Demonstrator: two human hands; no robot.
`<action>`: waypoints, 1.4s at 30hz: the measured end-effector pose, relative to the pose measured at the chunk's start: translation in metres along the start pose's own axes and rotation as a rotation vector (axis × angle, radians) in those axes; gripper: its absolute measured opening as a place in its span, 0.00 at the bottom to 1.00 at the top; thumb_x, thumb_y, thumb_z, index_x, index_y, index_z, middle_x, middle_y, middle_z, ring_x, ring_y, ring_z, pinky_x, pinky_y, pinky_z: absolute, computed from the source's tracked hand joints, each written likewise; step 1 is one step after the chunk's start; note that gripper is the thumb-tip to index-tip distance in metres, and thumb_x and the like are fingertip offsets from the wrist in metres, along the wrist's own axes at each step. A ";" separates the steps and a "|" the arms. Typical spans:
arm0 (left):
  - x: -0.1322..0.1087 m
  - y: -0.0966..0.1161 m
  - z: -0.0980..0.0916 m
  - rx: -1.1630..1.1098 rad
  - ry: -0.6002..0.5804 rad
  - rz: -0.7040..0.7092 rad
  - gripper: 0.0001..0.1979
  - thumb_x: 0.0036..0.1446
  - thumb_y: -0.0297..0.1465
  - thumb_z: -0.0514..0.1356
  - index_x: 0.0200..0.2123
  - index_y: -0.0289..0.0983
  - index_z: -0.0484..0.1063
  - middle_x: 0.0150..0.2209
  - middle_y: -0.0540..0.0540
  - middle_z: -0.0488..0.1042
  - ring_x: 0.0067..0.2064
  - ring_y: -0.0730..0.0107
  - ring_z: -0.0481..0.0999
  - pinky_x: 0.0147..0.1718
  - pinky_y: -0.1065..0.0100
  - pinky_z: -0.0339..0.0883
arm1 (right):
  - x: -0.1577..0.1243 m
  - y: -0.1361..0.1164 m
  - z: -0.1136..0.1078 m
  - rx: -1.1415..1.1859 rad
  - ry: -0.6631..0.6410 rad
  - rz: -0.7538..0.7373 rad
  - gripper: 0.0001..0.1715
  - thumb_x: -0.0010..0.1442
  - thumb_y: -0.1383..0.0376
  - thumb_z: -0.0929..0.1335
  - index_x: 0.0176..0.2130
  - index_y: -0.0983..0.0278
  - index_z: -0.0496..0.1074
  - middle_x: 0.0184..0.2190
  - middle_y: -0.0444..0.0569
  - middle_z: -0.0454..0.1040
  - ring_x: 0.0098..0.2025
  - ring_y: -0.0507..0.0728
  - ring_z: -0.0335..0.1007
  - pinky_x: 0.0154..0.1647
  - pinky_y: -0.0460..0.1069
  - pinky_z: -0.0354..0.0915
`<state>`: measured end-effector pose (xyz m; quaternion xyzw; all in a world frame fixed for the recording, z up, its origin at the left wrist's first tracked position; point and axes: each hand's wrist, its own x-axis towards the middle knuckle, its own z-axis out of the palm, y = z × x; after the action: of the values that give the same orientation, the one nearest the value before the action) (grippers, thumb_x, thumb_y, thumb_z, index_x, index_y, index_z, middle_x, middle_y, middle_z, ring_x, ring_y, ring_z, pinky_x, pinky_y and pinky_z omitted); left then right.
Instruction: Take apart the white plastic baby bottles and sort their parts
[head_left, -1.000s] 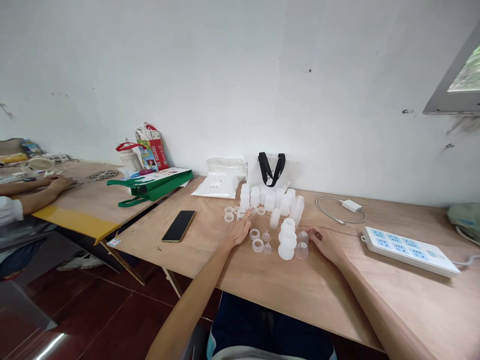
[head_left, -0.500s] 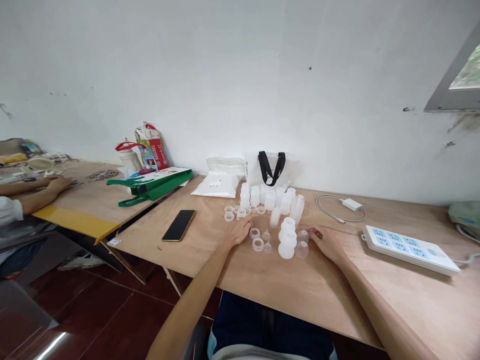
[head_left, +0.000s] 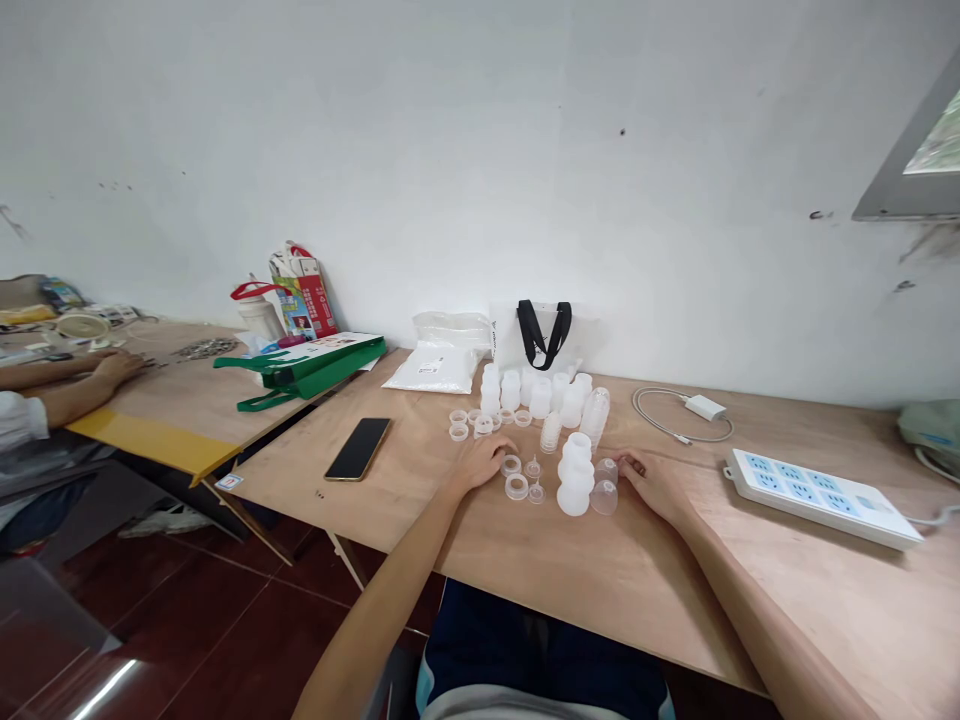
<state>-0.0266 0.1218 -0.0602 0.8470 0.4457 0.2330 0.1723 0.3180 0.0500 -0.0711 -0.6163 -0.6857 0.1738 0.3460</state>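
Observation:
My left hand (head_left: 482, 462) lies on the table with its fingers apart, beside a pair of screw rings (head_left: 516, 487). Two clear bottle nipples (head_left: 535, 493) stand just right of those rings. A white, wavy-sided baby bottle (head_left: 575, 478) stands upright between my hands. Two clear dome caps (head_left: 604, 498) sit at its right side. My right hand (head_left: 643, 474) rests next to the farther cap, fingers loosely bent and holding nothing visible; whether a fingertip touches the cap I cannot tell. Behind are several white bottles (head_left: 540, 398), more rings (head_left: 458, 432) and stacked clear caps (head_left: 595, 418).
A phone (head_left: 358, 449) lies to the left, a white plastic packet (head_left: 431, 371) and a black-handled bag (head_left: 510, 330) at the back. On the right are a cable (head_left: 651, 425) and a power strip (head_left: 821, 498). A co-worker's hand (head_left: 118, 368) is at the left-hand table.
My left hand's fingers have shifted slightly and spread a little beside the rings. My right hand and the bottle parts have stayed in place.

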 end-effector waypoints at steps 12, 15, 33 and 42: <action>0.002 -0.007 0.005 -0.029 0.045 -0.067 0.31 0.73 0.44 0.35 0.55 0.46 0.75 0.41 0.47 0.79 0.43 0.62 0.76 0.44 0.65 0.65 | -0.001 -0.008 -0.003 0.002 -0.013 0.026 0.16 0.64 0.57 0.61 0.39 0.58 0.75 0.38 0.48 0.82 0.41 0.62 0.76 0.43 0.54 0.67; 0.001 -0.008 0.005 -0.044 0.043 -0.044 0.31 0.73 0.44 0.33 0.61 0.45 0.70 0.39 0.47 0.79 0.44 0.62 0.76 0.46 0.65 0.65 | -0.001 -0.008 -0.003 -0.011 -0.025 0.033 0.16 0.64 0.58 0.60 0.39 0.58 0.76 0.40 0.49 0.82 0.43 0.62 0.76 0.44 0.54 0.67; -0.001 -0.003 0.001 -0.011 0.034 -0.055 0.27 0.73 0.40 0.36 0.67 0.45 0.62 0.45 0.47 0.80 0.49 0.62 0.76 0.50 0.63 0.65 | -0.001 -0.009 -0.003 -0.012 -0.024 0.008 0.16 0.64 0.59 0.60 0.37 0.59 0.75 0.38 0.49 0.82 0.41 0.61 0.76 0.45 0.54 0.68; -0.002 0.006 -0.001 0.001 0.026 -0.050 0.36 0.73 0.45 0.34 0.42 0.43 0.81 0.39 0.47 0.81 0.45 0.61 0.77 0.46 0.65 0.65 | -0.001 -0.005 -0.001 -0.006 -0.020 -0.009 0.17 0.64 0.58 0.60 0.39 0.59 0.75 0.38 0.49 0.82 0.42 0.61 0.76 0.44 0.54 0.68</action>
<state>-0.0245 0.1172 -0.0569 0.8325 0.4692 0.2394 0.1720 0.3154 0.0483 -0.0673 -0.6124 -0.6924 0.1767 0.3381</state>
